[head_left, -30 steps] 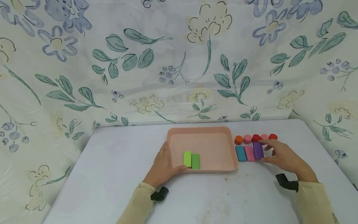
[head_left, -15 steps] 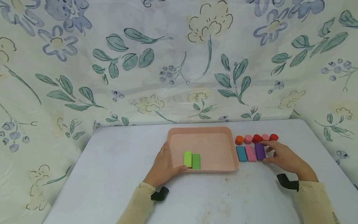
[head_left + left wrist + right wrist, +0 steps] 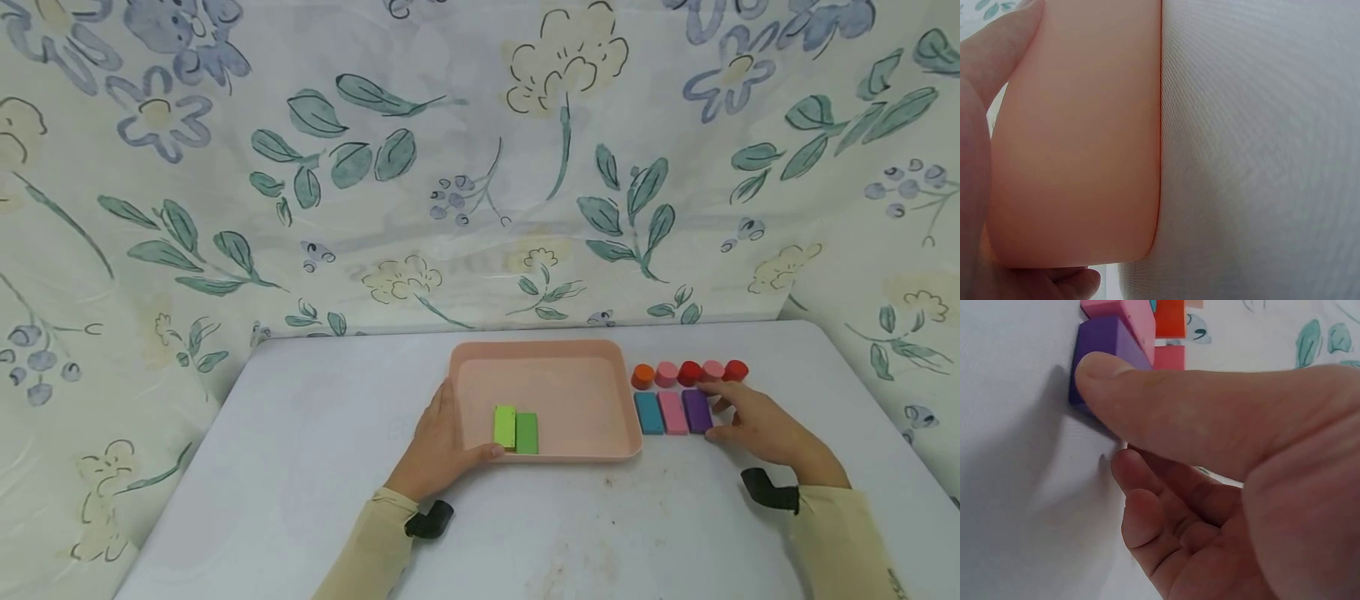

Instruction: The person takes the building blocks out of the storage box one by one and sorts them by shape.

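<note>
A pink tray (image 3: 540, 346) sits mid-table with a light green block (image 3: 505, 427) and a dark green block (image 3: 527, 432) side by side at its near left. My left hand (image 3: 438, 446) grips the tray's near left corner, thumb on the front rim; the left wrist view shows the tray's outer wall (image 3: 1079, 144) against my fingers (image 3: 985, 69). Right of the tray lie teal (image 3: 648, 412), pink (image 3: 672, 412) and purple (image 3: 696, 410) blocks. My right hand (image 3: 742, 417) pinches the purple block (image 3: 1100, 340) end to end, with the thumb (image 3: 1147, 394) on its near end.
Behind the blocks stands a row of short cylinders: orange (image 3: 642, 376), pink (image 3: 665, 374), red (image 3: 688, 372), pink (image 3: 711, 369), red (image 3: 736, 369). A floral cloth (image 3: 480, 167) hangs behind and beside the white table (image 3: 315, 433).
</note>
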Available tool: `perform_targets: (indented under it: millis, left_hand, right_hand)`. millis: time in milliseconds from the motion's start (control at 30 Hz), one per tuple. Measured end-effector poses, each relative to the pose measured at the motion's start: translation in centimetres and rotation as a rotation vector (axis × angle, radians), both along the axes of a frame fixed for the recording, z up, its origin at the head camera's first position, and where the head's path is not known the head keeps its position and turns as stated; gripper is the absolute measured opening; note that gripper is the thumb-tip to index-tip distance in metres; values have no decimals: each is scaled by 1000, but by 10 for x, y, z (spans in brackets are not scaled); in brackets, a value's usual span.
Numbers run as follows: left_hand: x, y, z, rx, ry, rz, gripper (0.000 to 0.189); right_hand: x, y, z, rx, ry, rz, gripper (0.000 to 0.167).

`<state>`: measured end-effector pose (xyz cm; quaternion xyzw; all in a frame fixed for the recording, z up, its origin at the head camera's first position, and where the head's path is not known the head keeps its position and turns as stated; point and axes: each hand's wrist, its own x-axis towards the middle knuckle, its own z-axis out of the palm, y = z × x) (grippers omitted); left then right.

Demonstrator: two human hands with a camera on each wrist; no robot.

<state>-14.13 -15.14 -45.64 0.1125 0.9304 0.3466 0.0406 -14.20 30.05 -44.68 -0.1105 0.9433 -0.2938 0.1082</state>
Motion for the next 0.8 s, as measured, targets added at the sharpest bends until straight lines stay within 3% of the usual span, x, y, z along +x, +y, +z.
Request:
perform_targets:
  millis: [800]
  left_hand:
    - [1, 2, 1, -12, -21, 13, 131]
  right_hand:
    - [0, -3, 1, 11, -29, 1, 73]
